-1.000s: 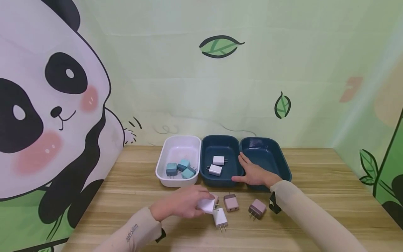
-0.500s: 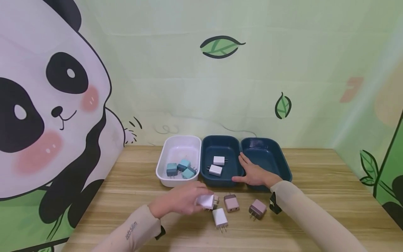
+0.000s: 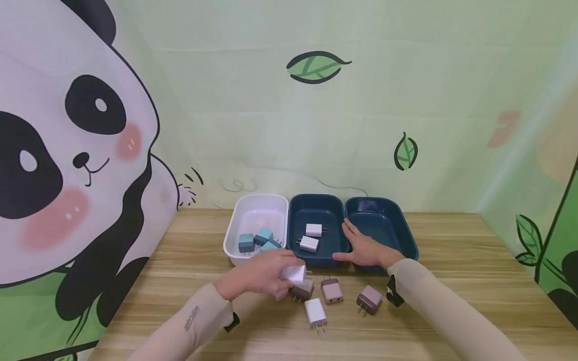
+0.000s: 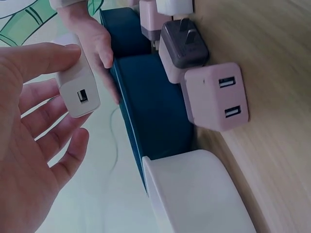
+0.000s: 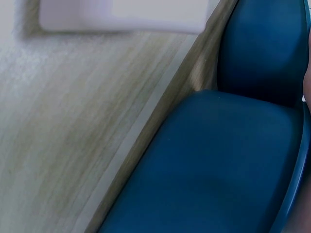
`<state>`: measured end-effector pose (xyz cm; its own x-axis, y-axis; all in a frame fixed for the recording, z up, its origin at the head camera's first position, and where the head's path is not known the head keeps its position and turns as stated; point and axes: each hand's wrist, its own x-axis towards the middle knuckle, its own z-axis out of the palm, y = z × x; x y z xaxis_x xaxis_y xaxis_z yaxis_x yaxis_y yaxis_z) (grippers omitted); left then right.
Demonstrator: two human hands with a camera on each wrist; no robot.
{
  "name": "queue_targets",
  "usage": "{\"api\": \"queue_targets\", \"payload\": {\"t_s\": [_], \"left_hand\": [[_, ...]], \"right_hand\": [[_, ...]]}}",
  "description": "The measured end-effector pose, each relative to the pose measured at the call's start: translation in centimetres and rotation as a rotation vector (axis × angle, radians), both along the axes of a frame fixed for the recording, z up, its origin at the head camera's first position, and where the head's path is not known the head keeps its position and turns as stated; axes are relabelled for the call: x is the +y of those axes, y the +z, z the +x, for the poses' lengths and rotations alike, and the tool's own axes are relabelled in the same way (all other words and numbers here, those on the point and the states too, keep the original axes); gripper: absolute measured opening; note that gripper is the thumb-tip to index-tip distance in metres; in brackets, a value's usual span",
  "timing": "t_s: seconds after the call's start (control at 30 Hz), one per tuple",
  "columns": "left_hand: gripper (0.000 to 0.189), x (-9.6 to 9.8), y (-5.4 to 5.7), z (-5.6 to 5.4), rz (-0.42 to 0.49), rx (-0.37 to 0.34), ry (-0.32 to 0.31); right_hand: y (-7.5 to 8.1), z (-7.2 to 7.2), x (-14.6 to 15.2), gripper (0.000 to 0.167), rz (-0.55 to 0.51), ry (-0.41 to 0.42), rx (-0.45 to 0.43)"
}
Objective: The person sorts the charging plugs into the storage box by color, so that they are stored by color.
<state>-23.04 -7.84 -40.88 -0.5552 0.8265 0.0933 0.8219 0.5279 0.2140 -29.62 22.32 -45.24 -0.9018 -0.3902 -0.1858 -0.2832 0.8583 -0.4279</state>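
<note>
My left hand (image 3: 259,273) pinches a white USB charger (image 3: 294,274) between thumb and fingers, held above the table just in front of the trays. The left wrist view shows its USB port facing the camera. Below it sit a pink-and-brown charger (image 3: 301,291) and another pink one, partly hidden by the hand. My right hand (image 3: 367,249) rests, fingers spread, across the adjoining rims of the middle blue tray (image 3: 318,261) and the right blue tray (image 3: 408,235). Two white chargers (image 3: 309,244) lie in the middle tray.
A white tray (image 3: 255,201) at left holds several teal chargers (image 3: 246,242). Another white charger (image 3: 315,312) and two pink-and-brown chargers, one nearer the middle (image 3: 332,292) and one farther right (image 3: 369,299), lie on the wooden table (image 3: 442,291). A panda-print backdrop rises behind.
My left hand has lifted the white charger up and slightly away toward the trays, uncovering more of the pink-and-brown charger beneath. The right hand has stayed in place.
</note>
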Motion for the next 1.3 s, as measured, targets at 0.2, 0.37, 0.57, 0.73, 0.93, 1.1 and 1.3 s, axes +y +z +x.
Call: {"api": "queue_targets", "payload": {"t_s": [0.2, 0.37, 0.57, 0.73, 0.93, 1.1, 1.3], "left_hand": [[0.043, 0.2, 0.5, -0.7, 0.008, -0.008, 0.046], [0.042, 0.5, 0.8, -1.5, -0.024, 0.018, 0.1], [0.044, 0.7, 1.0, -2.3, -0.026, 0.011, 0.131], [0.045, 1.0, 0.9, -3.0, -0.014, 0.005, 0.158], [0.046, 1.5, 0.7, -3.9, -0.024, 0.011, 0.168], [0.047, 2.0, 0.8, -4.3, -0.023, 0.004, 0.178], [0.047, 2.6, 0.2, -4.6, -0.033, 0.002, 0.184]], "right_hand": [[0.0, 0.0, 0.0, 0.104, 0.002, 0.005, 0.003], [-0.1, -0.1, 0.1, 0.104, -0.001, 0.011, 0.009], [0.1, 0.0, -0.1, 0.104, -0.005, 0.004, -0.001], [0.2, 0.2, -0.1, 0.104, -0.008, 0.008, 0.0], [0.2, 0.2, -0.1, 0.103, -0.012, 0.019, 0.012], [0.2, 0.2, -0.1, 0.103, -0.007, 0.019, 0.019], [0.1, 0.1, 0.0, 0.103, -0.004, 0.016, 0.01]]}}
